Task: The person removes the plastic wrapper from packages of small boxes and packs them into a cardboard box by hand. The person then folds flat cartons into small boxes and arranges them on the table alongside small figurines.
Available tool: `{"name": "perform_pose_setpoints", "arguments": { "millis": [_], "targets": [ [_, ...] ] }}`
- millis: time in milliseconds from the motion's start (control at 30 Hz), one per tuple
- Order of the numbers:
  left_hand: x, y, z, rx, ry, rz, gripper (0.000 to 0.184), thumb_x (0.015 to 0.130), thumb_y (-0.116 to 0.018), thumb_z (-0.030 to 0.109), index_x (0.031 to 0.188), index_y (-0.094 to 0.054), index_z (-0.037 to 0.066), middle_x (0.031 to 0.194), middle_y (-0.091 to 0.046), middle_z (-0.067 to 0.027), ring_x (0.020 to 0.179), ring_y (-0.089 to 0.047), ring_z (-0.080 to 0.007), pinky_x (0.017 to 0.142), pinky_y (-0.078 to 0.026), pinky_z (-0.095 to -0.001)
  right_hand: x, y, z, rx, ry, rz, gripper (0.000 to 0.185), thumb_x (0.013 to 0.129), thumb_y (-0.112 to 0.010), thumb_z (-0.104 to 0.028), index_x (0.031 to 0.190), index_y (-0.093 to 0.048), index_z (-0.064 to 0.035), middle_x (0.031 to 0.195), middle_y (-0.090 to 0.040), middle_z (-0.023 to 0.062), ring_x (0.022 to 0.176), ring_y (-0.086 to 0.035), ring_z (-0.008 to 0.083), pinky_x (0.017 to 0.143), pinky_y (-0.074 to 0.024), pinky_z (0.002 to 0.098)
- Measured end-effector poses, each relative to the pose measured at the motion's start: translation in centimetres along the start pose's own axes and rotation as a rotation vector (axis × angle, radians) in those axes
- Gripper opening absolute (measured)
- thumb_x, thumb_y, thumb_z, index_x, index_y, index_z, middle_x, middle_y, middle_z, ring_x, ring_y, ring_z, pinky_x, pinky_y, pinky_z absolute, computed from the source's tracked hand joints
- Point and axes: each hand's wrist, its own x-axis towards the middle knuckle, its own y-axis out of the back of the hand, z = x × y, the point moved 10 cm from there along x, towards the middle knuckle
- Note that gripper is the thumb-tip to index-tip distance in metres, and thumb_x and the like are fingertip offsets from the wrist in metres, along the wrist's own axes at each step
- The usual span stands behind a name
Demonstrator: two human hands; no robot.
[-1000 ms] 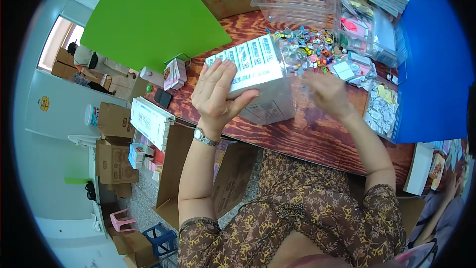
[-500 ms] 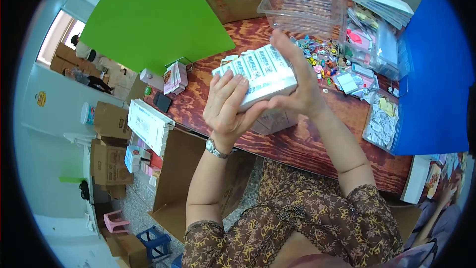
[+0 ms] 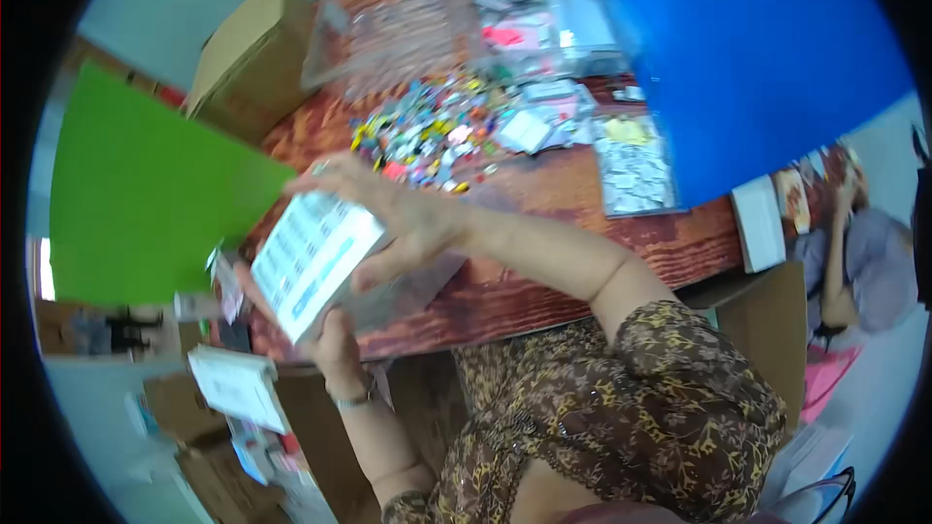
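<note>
A block of white boxes with blue print [image 3: 316, 254] is held tilted between both hands, left of the middle of the blurred head view. My left hand [image 3: 333, 342], with a watch at the wrist, grips its lower and left side. My right hand [image 3: 393, 218] is wrapped round its upper right edge. Beneath my right forearm, a clear plastic bag or box [image 3: 408, 293] rests on the red-brown table [image 3: 524, 277]. A pile of small colourful pieces [image 3: 437, 136] lies beyond my hands.
Clear trays [image 3: 383, 39] stand at the back beside a cardboard box [image 3: 254, 58]. A green panel [image 3: 146, 194] and a blue panel [image 3: 748, 49] flank the table. A bag of pale pieces [image 3: 636, 175] lies at right. Another person [image 3: 859, 272] sits at far right.
The view has swung to the right. The white boxes, lifted off the clear container, have turned and are now in both hands; my right hand came over to hold them.
</note>
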Motion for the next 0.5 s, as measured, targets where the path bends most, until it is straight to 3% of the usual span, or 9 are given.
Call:
{"name": "perform_pose_setpoints", "arguments": {
  "millis": [67, 167, 233, 300, 333, 400, 433, 500],
  "targets": [
    [-1.9, 2.3, -3.4, 0.018, 0.345, 0.028, 0.031, 0.080, -0.066, 0.000, 0.110, -0.063, -0.002, 0.096, -0.064, -0.0046, 0.084, -0.059, -0.0124, 0.073, -0.048, -0.0247, -0.4, -0.4, 0.5, 0.067, 0.014, 0.020, 0.097, 0.070, -0.077, -0.047, 0.145, -0.033, -0.0051, 0.131, -0.038, 0.0164, 0.128, -0.037, 0.0338, 0.109, -0.0305, 0.0431],
    [-2.2, 2.5, -6.0, 0.014, 0.336, -0.019, 0.033, 0.077, -0.075, 0.003, 0.108, -0.065, -0.002, 0.100, -0.066, -0.0048, 0.084, -0.061, -0.0141, 0.074, -0.051, -0.0267, -1.9, -1.3, 2.9, 0.387, -0.150, 0.063, 0.100, 0.072, -0.078, -0.047, 0.148, -0.027, -0.0057, 0.140, -0.035, 0.0157, 0.134, -0.032, 0.0294, 0.111, -0.0280, 0.0424],
    [-2.1, 1.5, -6.0, 0.009, 0.335, -0.070, 0.035, 0.079, -0.076, 0.008, 0.110, -0.065, -0.003, 0.102, -0.067, -0.0056, 0.090, -0.062, -0.0142, 0.079, -0.052, -0.0282, -1.9, -1.3, 3.3, 0.198, -0.094, -0.031, 0.105, 0.073, -0.080, -0.045, 0.151, -0.020, -0.0074, 0.150, -0.026, 0.0145, 0.135, -0.031, 0.0277, 0.111, -0.0301, 0.0408],
    [-2.4, 0.0, -5.3, 0.038, 0.436, -0.122, 0.036, 0.085, -0.072, 0.012, 0.117, -0.062, -0.002, 0.106, -0.067, -0.0059, 0.092, -0.062, -0.0137, 0.080, -0.053, -0.0275, -4.0, -1.4, 5.3, 0.334, -0.353, 0.034, 0.089, 0.075, -0.081, -0.037, 0.145, -0.036, -0.0064, 0.143, -0.042, 0.0146, 0.123, -0.047, 0.0260, 0.103, -0.0401, 0.0384],
    [-2.5, -0.3, -5.8, -0.076, 0.349, -0.145, 0.027, 0.086, -0.068, 0.009, 0.110, -0.064, -0.003, 0.102, -0.067, -0.0069, 0.089, -0.064, -0.0138, 0.075, -0.054, -0.0283, -5.0, -1.4, 6.3, 0.307, -0.424, -0.008, 0.086, 0.076, -0.079, -0.036, 0.144, -0.036, -0.0056, 0.141, -0.043, 0.0144, 0.123, -0.047, 0.0252, 0.103, -0.0397, 0.0382],
    [-2.4, -0.9, -5.5, 0.006, 0.187, -0.273, 0.029, 0.088, -0.067, 0.011, 0.113, -0.063, -0.002, 0.103, -0.067, -0.0065, 0.091, -0.064, -0.0136, 0.078, -0.055, -0.0286, -7.5, -0.6, 7.8, 0.065, -0.471, -0.221, 0.078, 0.080, -0.075, -0.033, 0.142, -0.037, -0.0040, 0.139, -0.046, 0.0141, 0.123, -0.049, 0.0237, 0.104, -0.0390, 0.0380],
    [-2.8, -0.6, -5.4, 0.013, 0.040, -0.229, 0.031, 0.088, -0.068, 0.013, 0.114, -0.062, -0.003, 0.099, -0.069, -0.0064, 0.090, -0.064, -0.0143, 0.079, -0.054, -0.0290, -8.7, 0.1, 9.2, -0.063, -0.489, -0.353, 0.075, 0.082, -0.073, -0.032, 0.140, -0.037, -0.0032, 0.137, -0.048, 0.0139, 0.122, -0.049, 0.0229, 0.104, -0.0386, 0.0378],
    [-4.0, 1.2, -0.7, 0.562, -0.345, 0.074, 0.109, 0.071, -0.082, 0.043, 0.147, -0.021, -0.006, 0.146, -0.031, -0.0288, 0.137, -0.032, -0.0353, 0.111, -0.030, -0.0448, -10.6, 0.8, 11.3, -0.291, -0.481, -0.598, 0.067, 0.085, -0.070, -0.030, 0.138, -0.038, -0.0016, 0.135, -0.051, 0.0136, 0.122, -0.050, 0.0214, 0.104, -0.0379, 0.0376]
  ]
}}
